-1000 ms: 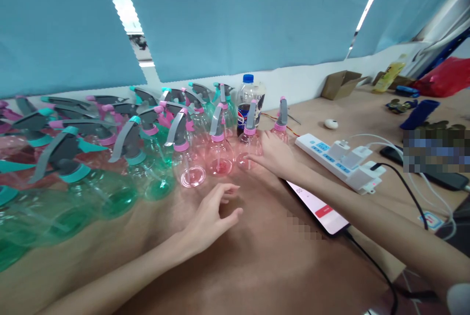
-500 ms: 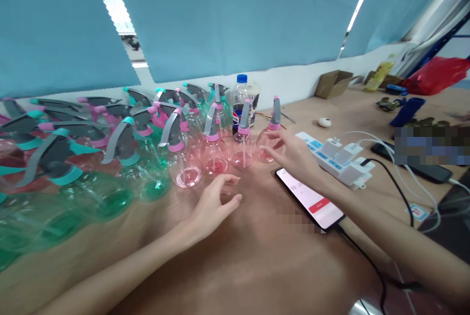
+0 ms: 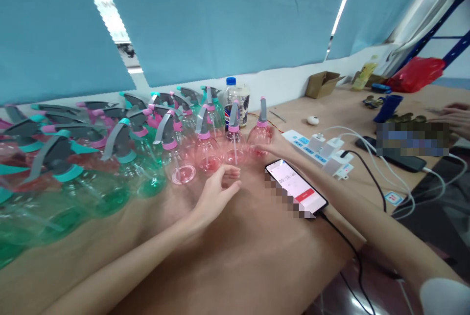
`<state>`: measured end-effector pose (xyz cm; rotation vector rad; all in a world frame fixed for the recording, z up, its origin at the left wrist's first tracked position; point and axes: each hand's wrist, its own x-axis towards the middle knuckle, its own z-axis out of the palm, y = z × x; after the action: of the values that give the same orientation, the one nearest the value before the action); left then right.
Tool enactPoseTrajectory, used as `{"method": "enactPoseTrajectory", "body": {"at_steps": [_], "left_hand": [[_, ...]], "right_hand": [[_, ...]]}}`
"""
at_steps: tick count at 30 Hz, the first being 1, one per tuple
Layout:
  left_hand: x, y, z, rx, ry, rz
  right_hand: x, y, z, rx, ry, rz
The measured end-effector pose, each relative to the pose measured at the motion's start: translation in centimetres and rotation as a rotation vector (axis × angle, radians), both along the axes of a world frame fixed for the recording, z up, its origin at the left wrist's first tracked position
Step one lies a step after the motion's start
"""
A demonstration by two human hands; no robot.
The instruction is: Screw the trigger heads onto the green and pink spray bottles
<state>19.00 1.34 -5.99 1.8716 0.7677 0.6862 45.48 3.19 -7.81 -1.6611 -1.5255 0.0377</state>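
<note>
Here, by four front-row pink bottles (image 3: pixel 207 154), left hand (image 3: pixel 217 192) gapes; I cannot tell right hand's (image 3: pixel 277 145) grip.

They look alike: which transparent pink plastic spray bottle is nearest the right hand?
The rightmost pink spray bottle: the right hand is beside it; others stand leftward.

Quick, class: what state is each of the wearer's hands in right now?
Left hand: open, fingers curved, holding nothing.
Right hand: at the rightmost pink spray bottle; whether its grip is closed cannot be told.
</note>
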Motion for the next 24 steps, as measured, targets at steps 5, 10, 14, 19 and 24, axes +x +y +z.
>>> {"method": "enactPoseTrajectory", "body": {"at_steps": [5,10,14,19,24], "left_hand": [[0.2,-0.4,0.0,0.008,-0.011,-0.023],[0.1,-0.9,0.0,0.019,-0.018,-0.027],[-0.5,-0.9,0.7,0.034,-0.027,-0.010],[-1.8,-1.2,2.7,0.077,-0.126,0.083],[-3.3,-2.2,5.1,0.267,-0.048,0.055]], "right_hand": [[-0.5,0.3,-0.1,0.004,0.105,-0.027],[-1.5,-1.3,0.7,0.048,0.165,-0.107],[-3.9,-5.2,2.6,0.126,0.124,-0.078],[-9.3,-10.3,4.3,0.109,0.052,0.108],[-13.9,-11.7,4.1,0.023,0.052,0.266]]}}
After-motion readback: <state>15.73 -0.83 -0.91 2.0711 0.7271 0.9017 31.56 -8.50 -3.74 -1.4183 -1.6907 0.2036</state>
